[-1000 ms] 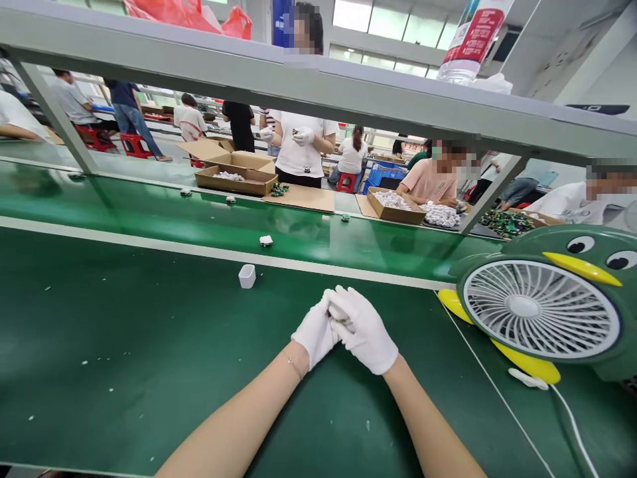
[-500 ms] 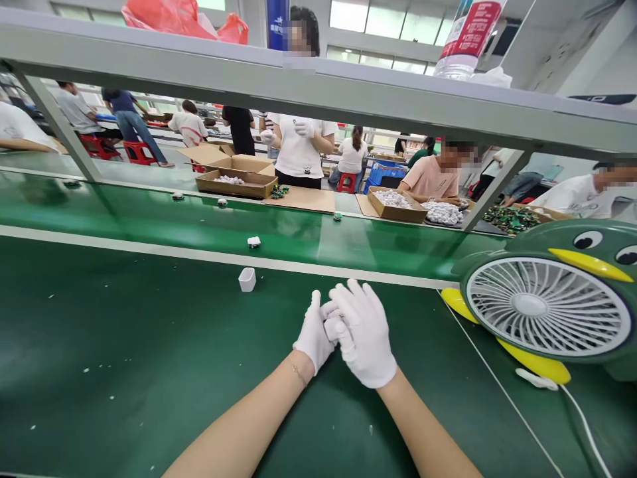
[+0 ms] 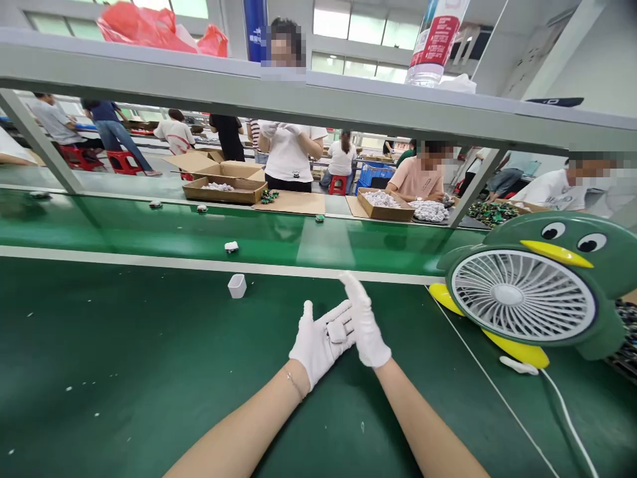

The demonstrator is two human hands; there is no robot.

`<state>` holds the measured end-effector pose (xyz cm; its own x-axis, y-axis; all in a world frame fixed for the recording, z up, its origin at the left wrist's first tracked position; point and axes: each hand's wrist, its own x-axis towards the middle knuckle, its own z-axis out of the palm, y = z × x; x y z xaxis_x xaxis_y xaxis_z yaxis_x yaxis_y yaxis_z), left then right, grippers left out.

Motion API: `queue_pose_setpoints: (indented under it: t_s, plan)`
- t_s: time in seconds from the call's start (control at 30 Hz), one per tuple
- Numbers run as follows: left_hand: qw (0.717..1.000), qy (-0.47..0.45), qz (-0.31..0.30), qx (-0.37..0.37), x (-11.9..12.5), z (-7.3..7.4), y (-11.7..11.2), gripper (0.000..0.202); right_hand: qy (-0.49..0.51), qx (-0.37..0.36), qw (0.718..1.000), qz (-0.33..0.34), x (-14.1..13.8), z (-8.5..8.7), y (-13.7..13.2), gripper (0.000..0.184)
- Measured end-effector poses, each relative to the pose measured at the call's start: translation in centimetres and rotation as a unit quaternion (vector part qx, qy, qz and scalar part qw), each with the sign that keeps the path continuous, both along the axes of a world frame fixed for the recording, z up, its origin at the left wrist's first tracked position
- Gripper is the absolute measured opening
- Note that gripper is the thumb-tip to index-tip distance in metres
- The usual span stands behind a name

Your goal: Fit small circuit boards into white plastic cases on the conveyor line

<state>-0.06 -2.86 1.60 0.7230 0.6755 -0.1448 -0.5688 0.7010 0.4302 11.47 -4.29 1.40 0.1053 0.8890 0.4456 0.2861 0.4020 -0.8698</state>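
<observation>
In the head view, my left hand (image 3: 313, 348), in a white glove, is turned palm up with its fingers stretched out. It holds a small white square casing (image 3: 336, 332), which rests on the palm and finger bases. My right hand (image 3: 367, 325), also gloved in white, is held edge-on beside the left fingertips. Its fingers are straight and nothing shows in it; whether the hands touch is unclear. Farther off to the left, a small white open cup (image 3: 237, 286) stands on the green work surface (image 3: 164, 372).
A green penguin-shaped fan (image 3: 522, 292) stands at the right, its white cord (image 3: 567, 405) running forward. Beyond a pale strip, a green conveyor belt (image 3: 269, 232) carries several small parts. A shelf beam (image 3: 318, 99) crosses above. Co-workers and open cartons are behind the belt.
My right hand has lifted off the left palm and turned edge-on, uncovering the white square casing. My left hand has spread flatter. The view has shifted slightly, and parts on the belt sit farther left.
</observation>
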Motion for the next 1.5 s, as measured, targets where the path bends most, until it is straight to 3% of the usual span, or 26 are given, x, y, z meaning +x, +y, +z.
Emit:
queue_pose_setpoints:
  t_s: [0.1, 0.2, 0.27, 0.37, 0.43, 0.47, 0.53, 0.63, 0.7, 0.83, 0.9, 0.97, 1.07, 1.13, 1.17, 1.33, 1.5]
  plan:
    - [0.999, -0.005, 0.044, -0.003, -0.4, 0.1, 0.8, 0.072, -0.028, -0.010, 0.999, 0.017, 1.6, 0.7, -0.1, 0.049]
    - [0.996, 0.011, 0.090, 0.002, -0.9, 0.2, 1.4, 0.067, -0.127, -0.038, 0.987, 0.091, 1.9, 0.9, -0.1, 0.065]
    - [0.995, 0.014, 0.100, 0.001, -1.0, 0.3, 1.6, 0.065, -0.143, -0.066, 0.977, 0.145, 1.5, 0.5, 0.1, 0.061]
    - [0.995, 0.012, 0.096, -0.004, -1.0, 0.5, 1.7, 0.066, -0.073, -0.111, 0.975, 0.179, 0.9, -0.6, 0.7, 0.046]
    - [0.996, 0.010, 0.094, 0.000, -1.1, 0.5, 1.8, 0.067, 0.070, -0.132, 0.975, 0.167, 0.9, -1.2, 1.2, 0.043]
    - [0.996, 0.009, 0.094, 0.004, -1.1, 0.4, 1.9, 0.067, 0.163, -0.139, 0.963, 0.165, 1.1, -1.4, 1.5, 0.044]
    - [0.995, 0.012, 0.095, 0.010, -1.4, 0.1, 2.3, 0.067, 0.344, -0.139, 0.912, 0.175, 1.8, -1.6, 2.0, 0.046]
    - [0.994, 0.021, 0.108, 0.022, -2.0, -0.6, 3.3, 0.068, 0.499, -0.131, 0.835, 0.190, 3.1, -1.6, 2.6, 0.043]
    - [0.992, 0.029, 0.118, 0.032, -2.4, -1.1, 4.0, 0.066, 0.528, -0.137, 0.819, 0.176, 3.7, -1.3, 2.8, 0.041]
    - [0.990, 0.044, 0.131, 0.027, -2.6, -1.4, 4.7, 0.065, 0.521, -0.167, 0.823, 0.154, 3.9, -0.3, 2.8, 0.043]
    - [0.990, 0.050, 0.133, 0.021, -2.6, -1.3, 4.7, 0.064, 0.534, -0.181, 0.811, 0.156, 3.8, 0.0, 2.7, 0.042]
    - [0.990, 0.051, 0.133, 0.020, -2.5, -1.1, 4.7, 0.064, 0.580, -0.189, 0.775, 0.164, 3.7, 0.0, 2.6, 0.040]
    - [0.990, 0.051, 0.132, 0.021, -2.5, -1.0, 4.6, 0.064, 0.676, -0.180, 0.694, 0.170, 3.8, -0.4, 2.7, 0.037]
    - [0.990, 0.051, 0.131, 0.020, -2.5, -1.0, 4.7, 0.063, 0.702, -0.166, 0.672, 0.168, 3.7, -0.9, 2.9, 0.037]
    - [0.990, 0.051, 0.130, 0.020, -2.6, -1.0, 4.7, 0.063, 0.696, -0.157, 0.681, 0.166, 3.7, -1.2, 3.0, 0.036]
    - [0.989, 0.052, 0.134, 0.017, -2.5, -0.8, 4.8, 0.063, 0.566, -0.154, 0.795, 0.155, 3.7, -2.3, 3.5, 0.036]
    - [0.988, 0.050, 0.140, 0.036, -2.8, -1.0, 5.0, 0.062, 0.534, -0.176, 0.813, 0.149, 4.3, -3.6, 3.9, 0.037]
